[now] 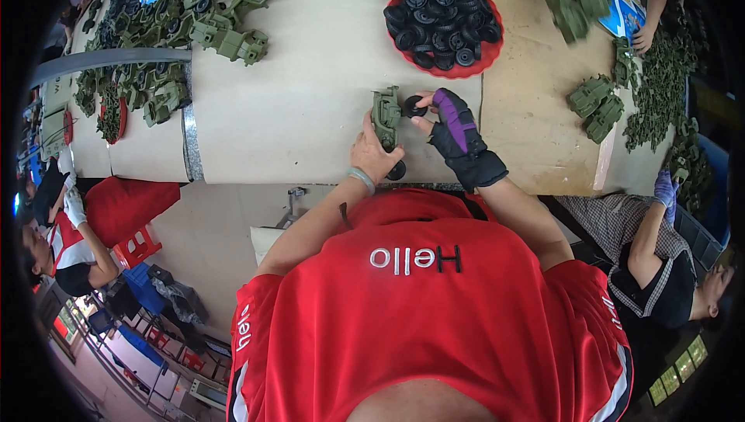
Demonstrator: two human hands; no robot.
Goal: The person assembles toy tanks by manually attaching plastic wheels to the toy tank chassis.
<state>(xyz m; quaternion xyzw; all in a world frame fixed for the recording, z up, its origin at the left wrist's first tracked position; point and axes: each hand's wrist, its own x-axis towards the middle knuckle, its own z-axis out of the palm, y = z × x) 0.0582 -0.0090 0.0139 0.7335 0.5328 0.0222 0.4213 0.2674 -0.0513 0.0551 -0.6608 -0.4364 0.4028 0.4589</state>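
Observation:
My left hand point(374, 150) is wrapped round a green toy military vehicle point(386, 115), which lies lengthwise on the table in front of me. At the vehicle's near end, beside my left fingers, is a black wheel point(396, 171). My right hand point(456, 128), in a black and purple fingerless glove, pinches another black toy wheel point(415, 106) between thumb and fingers, just right of the vehicle's far half. Whether that wheel touches the vehicle I cannot tell. Beyond my hands stands a red round tray point(497, 48) heaped with loose black wheels point(444, 22).
Piles of green toy vehicles point(233, 38) cover the table's left side, past a grey curved bar point(116, 57). More vehicles point(596, 107) and small green parts point(660, 84) lie at the right. Co-workers' hands reach in at the far right, one holding green vehicles point(573, 6).

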